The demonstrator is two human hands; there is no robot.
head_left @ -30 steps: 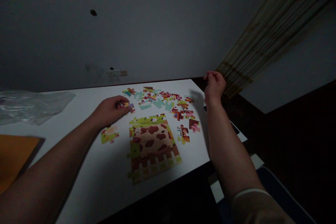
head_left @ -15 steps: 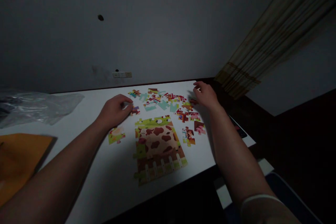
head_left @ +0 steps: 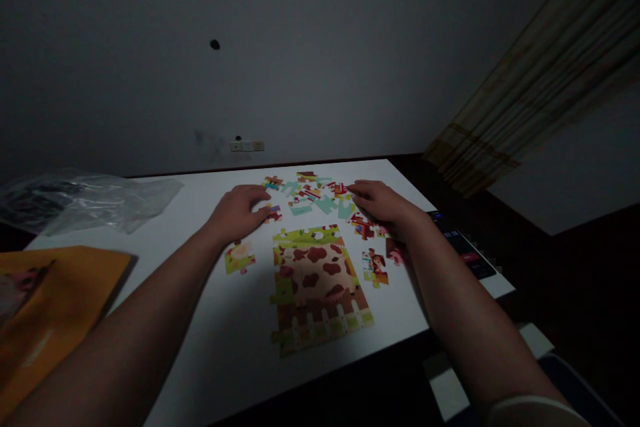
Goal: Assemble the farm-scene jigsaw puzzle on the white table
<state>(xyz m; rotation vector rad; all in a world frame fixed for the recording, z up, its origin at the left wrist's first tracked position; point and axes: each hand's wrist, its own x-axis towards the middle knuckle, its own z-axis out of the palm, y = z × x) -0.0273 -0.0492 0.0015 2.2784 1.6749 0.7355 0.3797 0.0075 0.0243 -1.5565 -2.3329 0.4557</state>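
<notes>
A partly joined jigsaw puzzle (head_left: pixel 315 273) with a spotted cow and a white fence lies flat near the table's front. Beyond it is a pile of loose puzzle pieces (head_left: pixel 325 204). My left hand (head_left: pixel 243 212) rests at the pile's left side, thumb and fingers apart, its thumb close to a purple and brown piece (head_left: pixel 273 213). From the right, my right hand (head_left: pixel 379 200) reaches over the pile with fingers stretched out, the tips at a red barn piece (head_left: pixel 339 188); whether they touch it I cannot tell. Some pieces are partly hidden beneath this hand.
A chick piece (head_left: pixel 240 257) lies left of the cow, a piece with a child's picture (head_left: pixel 374 267) right of it. On the left are clear plastic wrapping (head_left: pixel 125 203) and an orange packet (head_left: pixel 65 307). A phone (head_left: pixel 467 250) lies along the table's right edge.
My right hand has moved left from the table's right edge onto the loose pieces. My left hand stays beside the purple and brown piece. The whole view has shifted slightly.
</notes>
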